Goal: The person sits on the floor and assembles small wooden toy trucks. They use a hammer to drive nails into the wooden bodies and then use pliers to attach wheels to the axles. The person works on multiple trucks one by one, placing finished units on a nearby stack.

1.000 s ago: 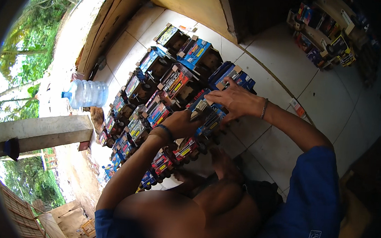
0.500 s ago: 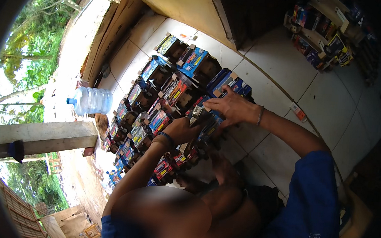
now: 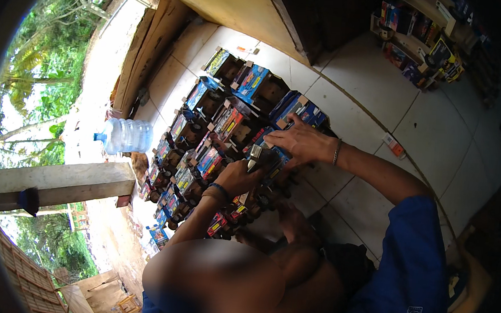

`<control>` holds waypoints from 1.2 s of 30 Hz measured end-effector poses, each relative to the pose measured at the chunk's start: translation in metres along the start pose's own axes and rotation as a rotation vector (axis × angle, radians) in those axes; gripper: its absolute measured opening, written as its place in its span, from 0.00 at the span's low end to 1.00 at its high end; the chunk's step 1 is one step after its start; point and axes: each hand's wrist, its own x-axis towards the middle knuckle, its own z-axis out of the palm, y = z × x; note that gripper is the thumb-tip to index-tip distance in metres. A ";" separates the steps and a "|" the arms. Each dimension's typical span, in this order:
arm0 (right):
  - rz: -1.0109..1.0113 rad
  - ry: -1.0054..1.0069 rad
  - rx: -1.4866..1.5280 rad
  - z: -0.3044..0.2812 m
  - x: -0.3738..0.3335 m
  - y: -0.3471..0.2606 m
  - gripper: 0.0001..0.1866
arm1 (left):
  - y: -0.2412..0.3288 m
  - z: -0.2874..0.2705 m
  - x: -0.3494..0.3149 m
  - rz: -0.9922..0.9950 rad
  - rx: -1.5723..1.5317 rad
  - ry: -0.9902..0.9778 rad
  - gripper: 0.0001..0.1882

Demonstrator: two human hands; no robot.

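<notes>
My left hand [image 3: 236,177] is closed around a dark tool with a shiny metal end [image 3: 254,155]; its exact kind is hard to make out. My right hand [image 3: 302,141] lies across a small blue toy truck [image 3: 279,158], fingers stretched and spread, touching its top near the tool. Fingers and tool hide part of that truck. Close beyond the right fingers stands a larger blue toy truck [image 3: 313,115]. A red toy truck [image 3: 230,121] and a light-blue one [image 3: 254,83] stand farther off in the tightly packed rows, with dark wheels and printed sides.
White floor tiles [image 3: 368,207] extend to the right, with a small orange-and-white packet [image 3: 394,147] on them. More toy trucks [image 3: 415,43] stand at the far right. A large clear water bottle [image 3: 126,136] lies left of the rows, near a concrete post [image 3: 59,184].
The tool in my left hand has tipped, its metal end now pointing more upward, and my left hand has shifted slightly. My right hand stays on the truck. The whole view has shifted a little.
</notes>
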 end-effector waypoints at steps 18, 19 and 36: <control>0.012 0.029 -0.076 0.007 -0.002 0.001 0.45 | 0.002 0.046 0.018 -0.179 0.019 0.319 0.30; 0.018 0.022 -0.109 0.005 0.001 0.000 0.46 | -0.006 0.048 0.019 -0.199 0.009 0.341 0.31; 0.068 -0.073 -0.180 -0.055 -0.008 0.032 0.66 | 0.011 -0.013 0.019 0.208 0.239 0.297 0.27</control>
